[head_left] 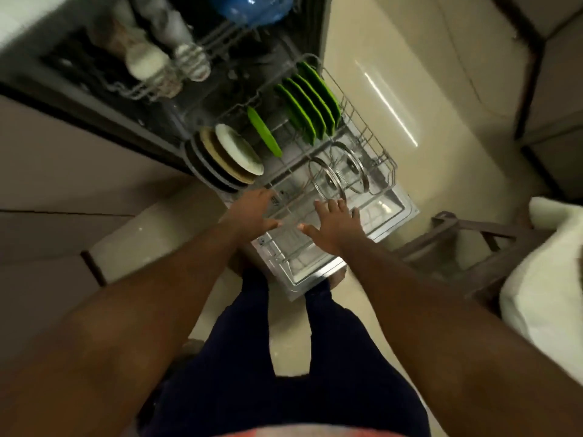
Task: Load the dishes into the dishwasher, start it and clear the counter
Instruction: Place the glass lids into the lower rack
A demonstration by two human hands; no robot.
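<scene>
Head view: the dishwasher door (400,209) lies open over a shiny cream floor (378,89). The low rack (383,157) is pulled out on it. In the rack stand green plates (303,111), a white plate (239,149) and two glass lids (350,167). The left hand (252,212) and right hand (334,225) rest on the rack's near rim. Each grip is wide, fingers spread, holding nothing. A blurry blue bowl (252,7) sits up top. A brown frame (473,247) and a white cloth (552,279) are at the right.

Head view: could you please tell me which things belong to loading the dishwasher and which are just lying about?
Job: lower rack, green plates, white plate, glass lids, left hand, right hand.
Lying about: wooden frame, white cloth.
</scene>
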